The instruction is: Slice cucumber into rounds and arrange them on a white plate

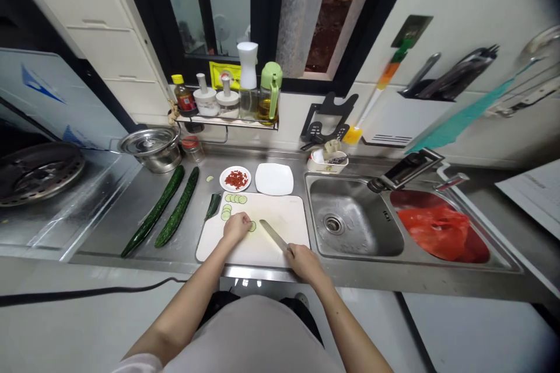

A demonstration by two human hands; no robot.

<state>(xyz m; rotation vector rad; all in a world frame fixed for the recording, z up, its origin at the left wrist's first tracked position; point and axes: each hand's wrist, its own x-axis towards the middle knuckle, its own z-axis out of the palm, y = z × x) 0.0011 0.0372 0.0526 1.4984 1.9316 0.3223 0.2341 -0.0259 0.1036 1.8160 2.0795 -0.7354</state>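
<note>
My right hand (304,262) is wrapped round the handle of a kitchen knife (273,234). Its blade points up and left, low over the white cutting board (280,210). On the board's left half, my left hand (237,227) is closed, fingertips pinched at a round cucumber slice (252,226). Whether the slice is lifted or still lies on the board I cannot tell. Behind that hand is a row of cucumber slices (236,199), with a small group of overlapping slices (226,212) at the left. A cut cucumber end (213,206) lies by the board's left edge.
Two whole cucumbers (177,210) lie left of the board. Behind it stand a plate of chopped red pieces (236,179) and a white plate (274,179). To the right is the sink (354,245), with a red plastic bag (437,230) in the second basin. A lidded steel pot (153,148) stands back left.
</note>
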